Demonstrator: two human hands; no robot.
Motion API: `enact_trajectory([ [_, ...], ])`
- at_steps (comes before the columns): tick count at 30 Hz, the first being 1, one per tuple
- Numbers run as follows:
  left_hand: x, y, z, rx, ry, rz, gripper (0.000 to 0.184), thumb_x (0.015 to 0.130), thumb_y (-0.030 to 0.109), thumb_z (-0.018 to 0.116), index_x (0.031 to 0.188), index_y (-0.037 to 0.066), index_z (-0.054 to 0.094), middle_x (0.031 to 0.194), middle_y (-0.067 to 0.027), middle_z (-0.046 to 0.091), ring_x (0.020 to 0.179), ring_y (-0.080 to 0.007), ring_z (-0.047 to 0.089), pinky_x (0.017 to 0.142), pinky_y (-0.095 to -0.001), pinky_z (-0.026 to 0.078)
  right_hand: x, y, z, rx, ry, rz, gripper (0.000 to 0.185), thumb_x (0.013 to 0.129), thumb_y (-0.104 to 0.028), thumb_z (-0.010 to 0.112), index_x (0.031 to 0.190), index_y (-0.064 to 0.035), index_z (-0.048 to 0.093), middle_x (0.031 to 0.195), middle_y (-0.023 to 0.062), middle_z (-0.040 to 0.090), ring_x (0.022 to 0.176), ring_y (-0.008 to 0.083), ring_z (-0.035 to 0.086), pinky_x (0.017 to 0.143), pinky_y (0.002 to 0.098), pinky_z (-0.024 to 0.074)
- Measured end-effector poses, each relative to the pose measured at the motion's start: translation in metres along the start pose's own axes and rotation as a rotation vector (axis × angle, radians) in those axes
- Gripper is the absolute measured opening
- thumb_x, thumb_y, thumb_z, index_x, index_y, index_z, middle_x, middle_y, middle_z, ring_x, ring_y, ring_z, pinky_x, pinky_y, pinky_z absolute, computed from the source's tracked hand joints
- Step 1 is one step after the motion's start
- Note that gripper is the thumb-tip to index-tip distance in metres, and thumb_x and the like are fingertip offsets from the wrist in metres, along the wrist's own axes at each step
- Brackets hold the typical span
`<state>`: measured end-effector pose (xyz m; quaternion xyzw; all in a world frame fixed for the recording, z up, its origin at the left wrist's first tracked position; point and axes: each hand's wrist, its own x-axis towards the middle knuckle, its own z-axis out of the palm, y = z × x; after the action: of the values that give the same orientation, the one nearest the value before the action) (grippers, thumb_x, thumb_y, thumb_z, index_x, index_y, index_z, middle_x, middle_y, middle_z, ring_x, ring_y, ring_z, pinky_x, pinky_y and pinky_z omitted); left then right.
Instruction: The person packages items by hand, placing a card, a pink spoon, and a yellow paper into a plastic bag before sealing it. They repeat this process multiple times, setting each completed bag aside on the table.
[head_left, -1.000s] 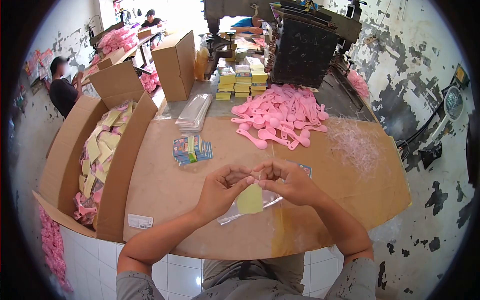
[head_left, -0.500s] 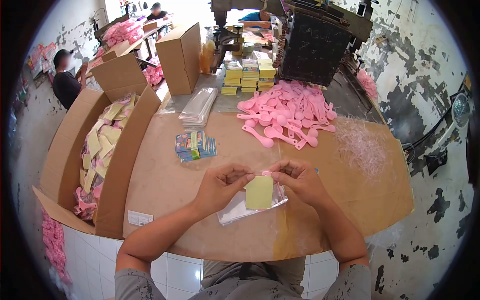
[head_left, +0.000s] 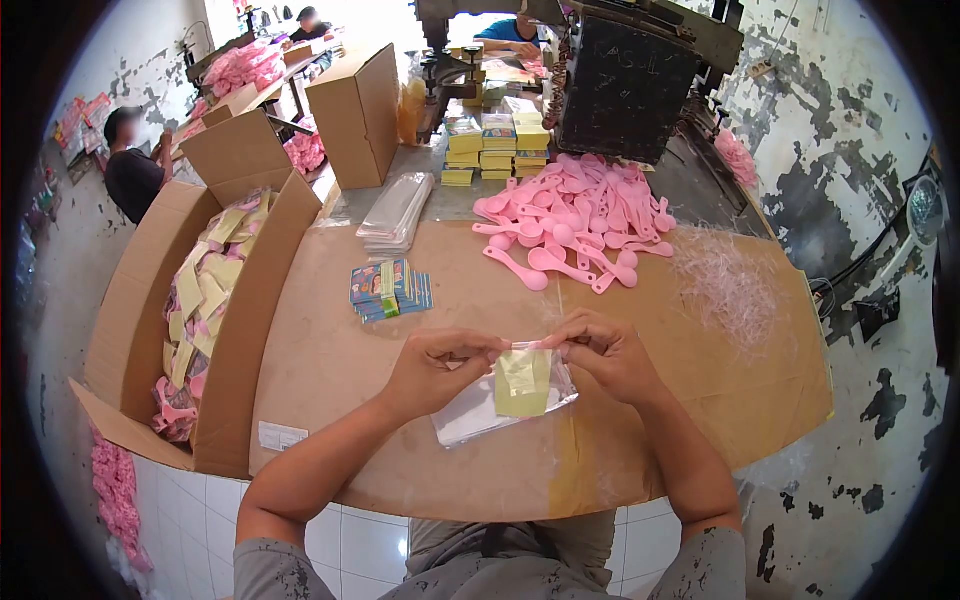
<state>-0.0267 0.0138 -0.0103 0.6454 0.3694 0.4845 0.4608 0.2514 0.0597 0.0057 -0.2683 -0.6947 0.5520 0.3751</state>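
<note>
Between my hands hangs a clear plastic bag with a pale yellow card (head_left: 522,385) in it. My left hand (head_left: 450,368) pinches the bag's top left corner, and my right hand (head_left: 605,355) pinches the top right corner. Beneath lie more clear bags (head_left: 465,415) on the cardboard table top. Further up is a pile of pink spoons (head_left: 585,215). Left of centre sits a banded stack of blue printed cards (head_left: 390,291), with a stack of flat clear bags (head_left: 396,212) behind it.
An open carton (head_left: 235,350) of packed yellow and pink items stands at the left. Plastic strips (head_left: 735,290) lie at the right. Card stacks (head_left: 498,145), a tall box (head_left: 352,120) and a black machine (head_left: 628,90) stand behind. People sit or stand beyond.
The bag's top edge now stretches straight between my hands, and shiny plastic shows over the card. My hands have shifted slightly right since the first frame.
</note>
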Motion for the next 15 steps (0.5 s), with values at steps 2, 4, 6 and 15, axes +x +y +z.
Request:
enact_trajectory([
  [2,0.001,-0.006,0.0,-0.045,0.006,-0.029,0.017,0.099,0.005,0.071,0.113,-0.001,0.078,0.107,-0.0099,0.078,0.093,-0.0117,0.073,0.079,-0.0272,0.062,-0.001,-0.003,0.0,-0.022,0.007,-0.002,0.019,0.095,0.008,0.066,0.109,0.0012,0.075,0.11,0.008,0.069,0.099,0.0145,0.067,0.089,0.0299,0.0539],
  [4,0.001,-0.006,0.001,-0.102,0.015,-0.058,0.017,0.098,0.006,0.072,0.113,-0.002,0.077,0.106,-0.0099,0.078,0.093,-0.0118,0.073,0.079,-0.027,0.062,-0.001,-0.004,0.001,-0.014,0.015,0.012,0.017,0.095,0.006,0.067,0.109,0.0007,0.076,0.11,0.0077,0.069,0.097,0.014,0.067,0.087,0.029,0.054],
  [6,0.001,0.0,0.004,-0.173,0.025,-0.087,0.018,0.099,0.008,0.073,0.113,-0.003,0.077,0.105,-0.0091,0.078,0.094,-0.0118,0.073,0.079,-0.0265,0.062,-0.002,-0.001,0.004,-0.043,0.019,0.014,0.015,0.096,0.005,0.067,0.109,0.0012,0.075,0.109,0.0075,0.069,0.097,0.0133,0.067,0.085,0.0285,0.0543],
  [15,0.005,-0.004,0.004,-0.184,0.014,-0.228,0.028,0.102,0.011,0.071,0.126,-0.002,0.069,0.109,-0.0068,0.077,0.095,-0.0103,0.074,0.076,-0.0249,0.061,0.0,0.01,0.004,0.005,0.048,0.087,0.015,0.098,-0.004,0.071,0.112,0.0025,0.071,0.103,0.0037,0.069,0.091,0.0087,0.067,0.08,0.0263,0.0551],
])
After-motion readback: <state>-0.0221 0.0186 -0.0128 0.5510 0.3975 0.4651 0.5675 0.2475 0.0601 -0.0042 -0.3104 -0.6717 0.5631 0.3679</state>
